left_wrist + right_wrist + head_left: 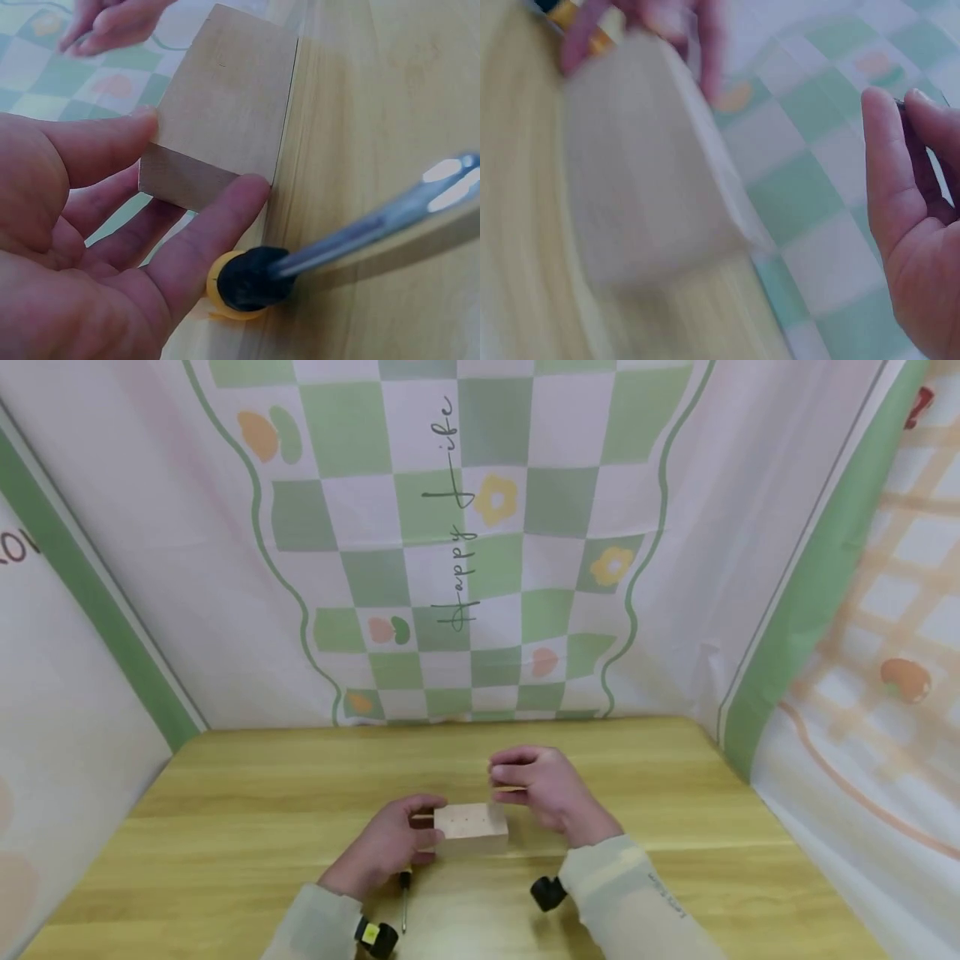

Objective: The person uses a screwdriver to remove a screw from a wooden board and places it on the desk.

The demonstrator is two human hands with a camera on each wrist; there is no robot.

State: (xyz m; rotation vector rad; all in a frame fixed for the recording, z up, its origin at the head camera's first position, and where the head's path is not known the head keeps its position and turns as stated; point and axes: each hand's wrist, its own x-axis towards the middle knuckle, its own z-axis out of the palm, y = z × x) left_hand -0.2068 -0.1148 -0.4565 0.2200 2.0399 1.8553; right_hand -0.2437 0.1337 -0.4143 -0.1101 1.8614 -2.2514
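A pale wooden block (471,823) with a row of small holes in its top rests on the table. My left hand (395,838) grips its left end, thumb and fingers on its sides, as the left wrist view shows (97,217). Beside that hand lies a screwdriver (405,902) with a yellow and black handle (251,279); its shaft points toward me. Above and right of the block, my right hand (543,789) pinches a tiny dark piece (900,103) between thumb and fingertip. Most of that piece is hidden, so its kind cannot be told.
The wood-grain table (225,827) reaches back to a hanging cloth (495,568) with green and white checks. More cloth hangs at the left (75,693) and right (885,610) sides. A black wrist camera (548,893) sits below my right sleeve.
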